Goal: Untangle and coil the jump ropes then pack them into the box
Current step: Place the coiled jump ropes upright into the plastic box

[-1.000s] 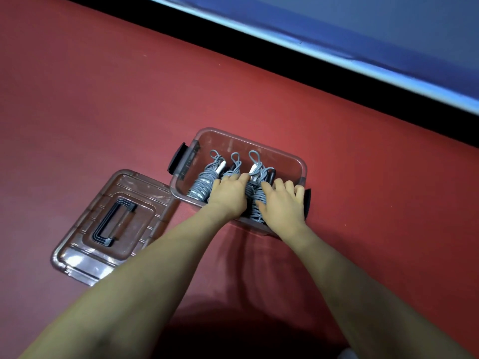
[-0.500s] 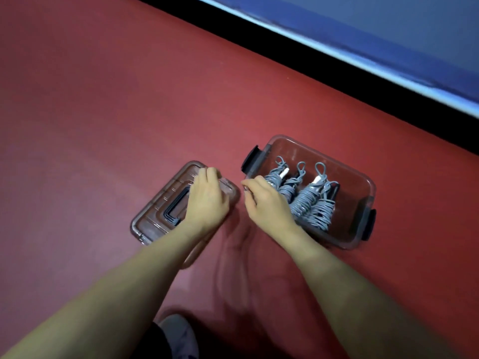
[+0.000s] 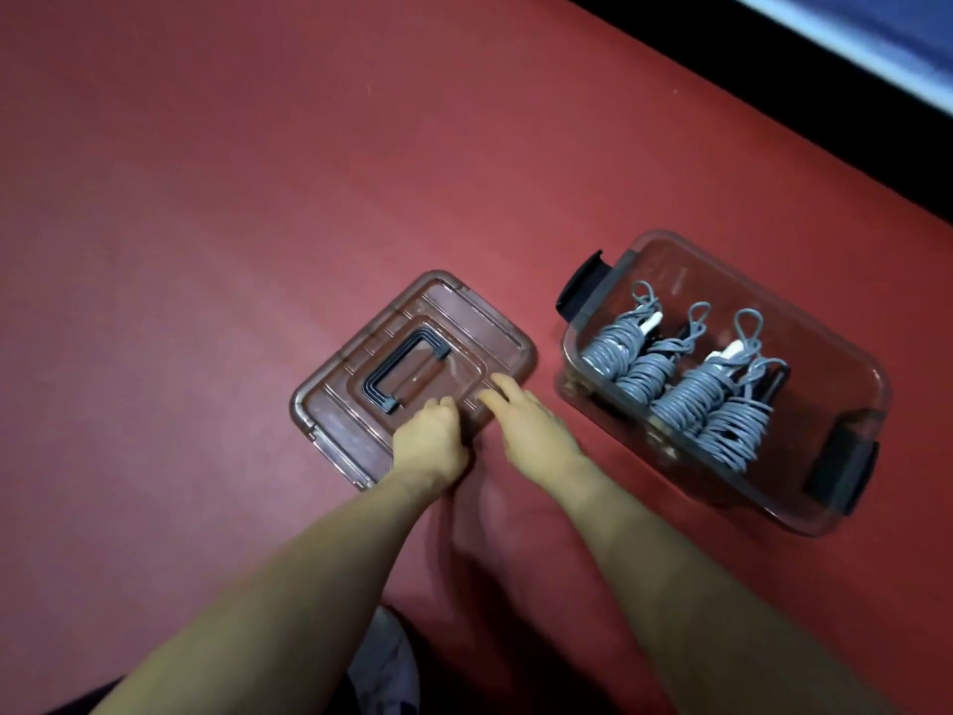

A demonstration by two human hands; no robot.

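On the red floor (image 3: 206,198), a clear lid (image 3: 412,374) with a dark handle (image 3: 405,371) is laid flat at the left. Its near edge is gripped by the left hand (image 3: 430,441), fingers curled over it. Just beside, the right hand (image 3: 531,430) is rested on the lid's near corner with fingers extended. At the right, four coiled grey ropes (image 3: 686,389) are packed side by side in the open box (image 3: 851,399).

Floor (image 3: 258,172): dull red, smooth, fills most of the view.
Black strip (image 3: 773,95): borders the floor at upper right.
Blue surface (image 3: 923,23): beyond it, pale-edged.
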